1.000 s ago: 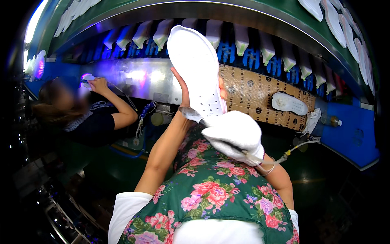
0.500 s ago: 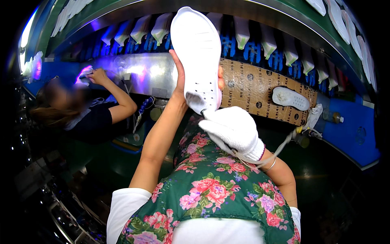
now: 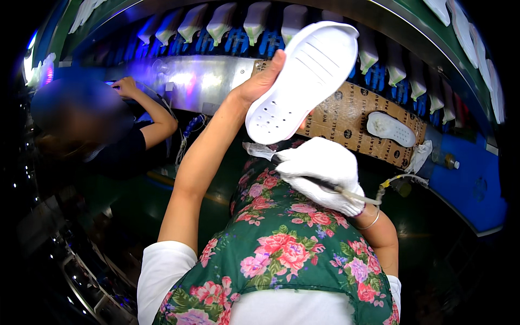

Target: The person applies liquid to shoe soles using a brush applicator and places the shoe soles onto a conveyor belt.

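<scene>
A white shoe sole (image 3: 311, 76) with small holes and grooves is held up by my bare left hand (image 3: 261, 84), its fingers gripping the sole's edges. The sole tilts, its wider end pointing up and to the right. In a white knit glove, my right hand (image 3: 319, 170) is closed round the dark handle of a brush (image 3: 260, 151) with a pale tip. A thin tube runs from the back of the brush past my wrist. The brush tip sits just below the lower end of the sole, apart from it.
A cardboard sheet (image 3: 346, 114) covers part of the bench, with another white sole (image 3: 391, 129) on it. A rag (image 3: 419, 157) and a bottle (image 3: 446, 160) lie at the right. White shoe-shaped pieces (image 3: 257, 21) on blue holders line the back. A co-worker (image 3: 154, 127) sits at the left.
The sole has tilted and shifted to the right in my left hand. The brush tip has come away from its lower end, down and to the left.
</scene>
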`<state>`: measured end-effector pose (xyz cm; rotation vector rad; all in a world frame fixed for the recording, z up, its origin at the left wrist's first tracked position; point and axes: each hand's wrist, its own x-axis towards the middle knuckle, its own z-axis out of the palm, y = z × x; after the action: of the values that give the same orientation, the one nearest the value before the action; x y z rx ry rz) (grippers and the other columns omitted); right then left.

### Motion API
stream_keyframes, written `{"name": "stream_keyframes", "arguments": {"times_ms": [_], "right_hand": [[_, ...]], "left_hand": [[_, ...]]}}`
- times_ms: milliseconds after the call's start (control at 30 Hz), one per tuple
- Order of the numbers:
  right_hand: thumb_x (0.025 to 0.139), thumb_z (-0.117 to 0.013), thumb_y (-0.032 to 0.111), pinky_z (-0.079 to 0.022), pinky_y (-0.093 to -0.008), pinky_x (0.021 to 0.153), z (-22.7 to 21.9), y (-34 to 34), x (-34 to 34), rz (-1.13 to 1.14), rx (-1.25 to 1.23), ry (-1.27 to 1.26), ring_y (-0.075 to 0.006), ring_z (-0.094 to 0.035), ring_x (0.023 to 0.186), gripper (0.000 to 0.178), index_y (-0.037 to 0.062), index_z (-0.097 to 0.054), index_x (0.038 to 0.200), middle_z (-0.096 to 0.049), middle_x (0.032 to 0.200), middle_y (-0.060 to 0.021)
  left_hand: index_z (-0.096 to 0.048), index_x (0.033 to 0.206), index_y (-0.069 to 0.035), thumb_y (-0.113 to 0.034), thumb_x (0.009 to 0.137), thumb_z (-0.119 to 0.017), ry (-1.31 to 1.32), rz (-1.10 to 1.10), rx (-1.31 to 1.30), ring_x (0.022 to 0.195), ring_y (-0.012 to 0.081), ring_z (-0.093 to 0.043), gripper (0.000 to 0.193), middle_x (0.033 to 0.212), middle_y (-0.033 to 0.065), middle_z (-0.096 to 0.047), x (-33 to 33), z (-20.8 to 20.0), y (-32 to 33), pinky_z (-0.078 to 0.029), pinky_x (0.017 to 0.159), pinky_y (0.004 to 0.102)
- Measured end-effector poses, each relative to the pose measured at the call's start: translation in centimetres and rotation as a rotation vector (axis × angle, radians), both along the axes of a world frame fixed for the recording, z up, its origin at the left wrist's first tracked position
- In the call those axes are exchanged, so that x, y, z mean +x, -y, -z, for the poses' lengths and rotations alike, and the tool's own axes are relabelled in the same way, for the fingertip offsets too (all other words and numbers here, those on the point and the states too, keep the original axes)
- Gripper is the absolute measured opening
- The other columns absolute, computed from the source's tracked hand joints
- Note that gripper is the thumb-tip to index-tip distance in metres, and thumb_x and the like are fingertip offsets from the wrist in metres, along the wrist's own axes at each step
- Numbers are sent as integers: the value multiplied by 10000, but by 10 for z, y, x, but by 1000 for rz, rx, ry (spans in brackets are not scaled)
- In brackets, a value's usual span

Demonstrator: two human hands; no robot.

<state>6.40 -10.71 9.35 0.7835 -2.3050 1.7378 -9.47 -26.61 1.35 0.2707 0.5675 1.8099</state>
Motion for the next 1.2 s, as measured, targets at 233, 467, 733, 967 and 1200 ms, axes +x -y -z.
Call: {"name": "stream_keyframes", "arguments": {"times_ms": [233, 467, 733, 967, 1200], "right_hand": [[697, -750, 4, -557, -379, 694, 14, 4, 1, 51, 298, -277, -281, -699, 823, 396, 79, -712, 1084, -721, 1011, -110], [733, -776, -7, -524, -358, 704, 2, -2, -4, 65, 127, -12, -283, -686, 810, 287, 73, -726, 1004, -714, 937, -107], [761, -779, 46, -554, -338, 736, 7, -5, -3, 50, 27, 169, -254, -701, 828, 221, 98, -761, 975, -736, 948, -95], [762, -783, 39, -542, -343, 714, 8, -4, -7, 62, 9, 169, -260, -687, 792, 242, 91, -746, 996, -729, 936, -98], [767, -776, 33, -551, -332, 725, 9, -11, -12, 170, 64, 179, -241, -700, 781, 223, 86, -748, 981, -737, 919, -93]], "left_hand": [[-507, 1410, -53, -673, 933, -451, -233, 38, -402, 835, 310, -727, 785, 1125, 209, -678, -2, -15, -7, -630, 635, 471], [-518, 1423, -49, -811, 849, -443, -618, 323, -728, 1272, 361, -544, 957, 1343, 265, -562, -7, -41, -14, -508, 979, 419], [-574, 1367, -14, -931, 753, -384, -842, 449, -868, 1292, 403, -526, 1119, 1378, 302, -525, -12, -63, -24, -482, 1012, 449], [-540, 1404, -24, -916, 772, -386, -909, 525, -903, 1360, 391, -457, 1103, 1459, 261, -468, -19, -45, -26, -402, 1099, 442], [-473, 1460, -46, -896, 803, -367, -932, 528, -893, 1390, 375, -418, 1080, 1500, 239, -428, -26, -50, -30, -357, 1132, 410]]}}
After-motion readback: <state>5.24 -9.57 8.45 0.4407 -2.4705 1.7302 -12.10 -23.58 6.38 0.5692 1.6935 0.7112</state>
